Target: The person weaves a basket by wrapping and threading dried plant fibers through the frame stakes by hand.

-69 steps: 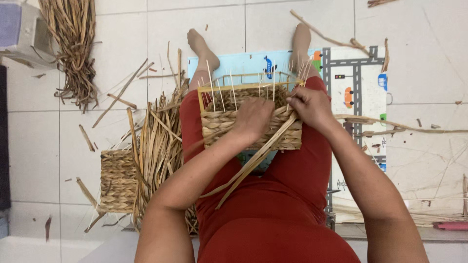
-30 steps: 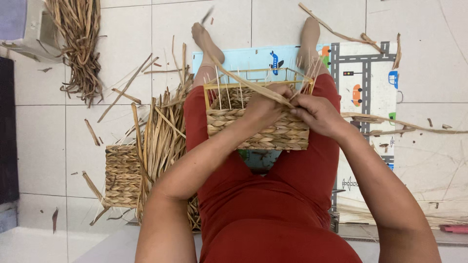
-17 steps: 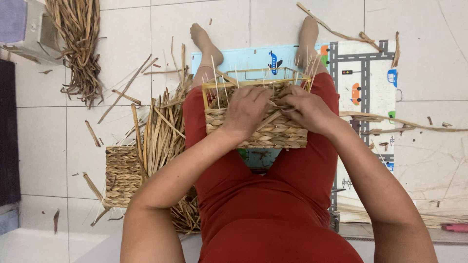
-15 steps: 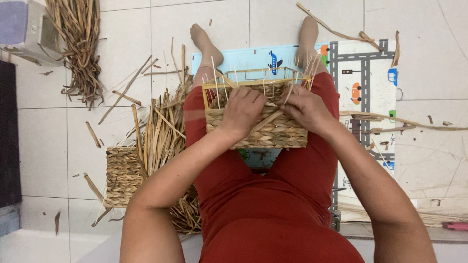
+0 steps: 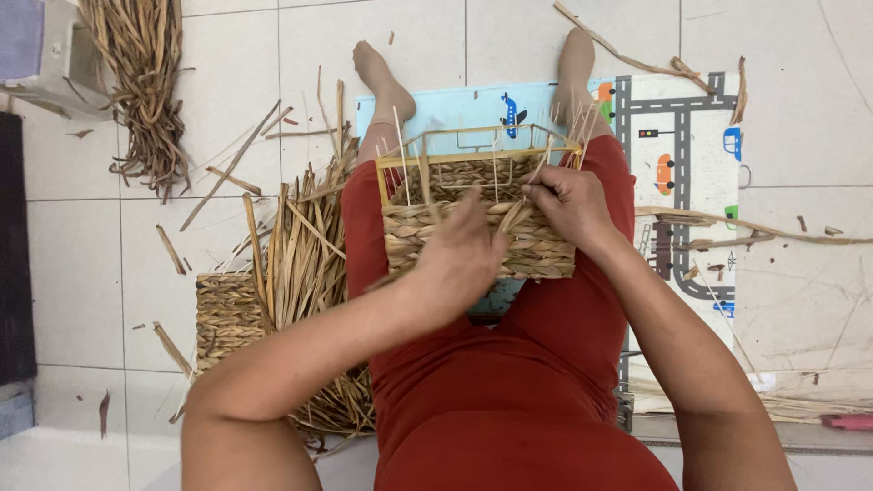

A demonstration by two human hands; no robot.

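**On the lap: half-woven basket, both hands at the weave**

Across the seated person's thighs sits a half-woven basket (image 5: 477, 214), rectangular, with a yellow wire frame showing above the woven rows and thin uprights sticking up from the rim. Left hand (image 5: 464, 259) lies over the basket's near wall, a bit blurred; cannot tell whether its fingers are curled on a strand or just pressing the weave. Right hand (image 5: 568, 205) is at the basket's right top corner, fingers pinched narrow on a flat dried strand (image 5: 536, 173) that runs up toward the frame.

Left of the basket, on the tiled floor (image 5: 91, 245), a pile of loose dried leaves (image 5: 305, 245) fans out, partly over a finished woven basket (image 5: 227, 314). Further left and beyond, another dark bundle of fibre (image 5: 145, 82). Under the basket and legs, a play mat (image 5: 673, 155) with road print.

Handling judgement: basket looks light, walls springy rather than rigid, frame stiff. Best held by the frame rim or corners, not by the thin uprights, which look bendable. Strand seems dry, pliable, likely to split if kinked; grip it flat, close to the weave.
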